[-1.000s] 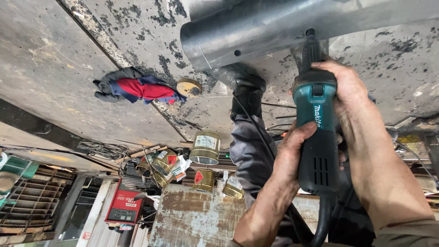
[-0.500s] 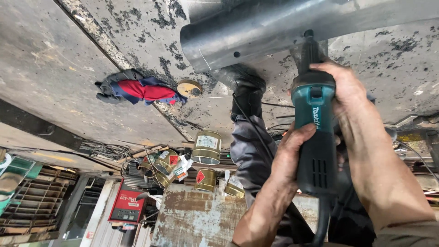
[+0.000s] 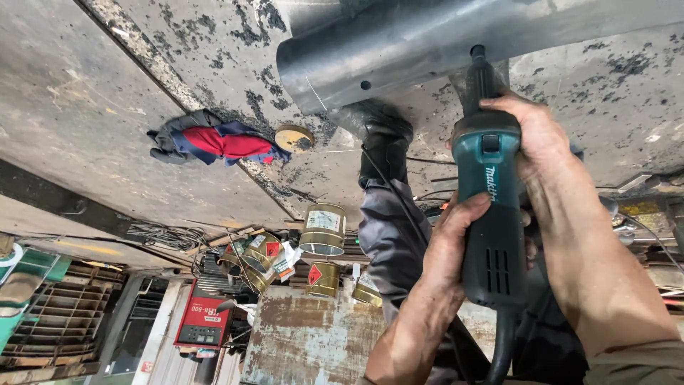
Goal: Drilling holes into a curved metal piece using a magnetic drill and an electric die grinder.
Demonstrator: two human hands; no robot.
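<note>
Head camera view: both hands are gripping a teal and black die grinder (image 3: 490, 214), pointing its tip at a grey steel pipe (image 3: 442, 43) at the far top of the frame. The right hand (image 3: 531, 142) is closing its grip fully around the tool's neck; the left hand (image 3: 456, 239) is wrapping tightly around the body. A dark boot (image 3: 381, 142) is standing just left of the tool. A red and blue rag (image 3: 217, 142) is lying far left on stained concrete. Paint cans (image 3: 322, 229) are sitting nearby. Risk: the bit could skid off the round pipe toward the boot.
</note>
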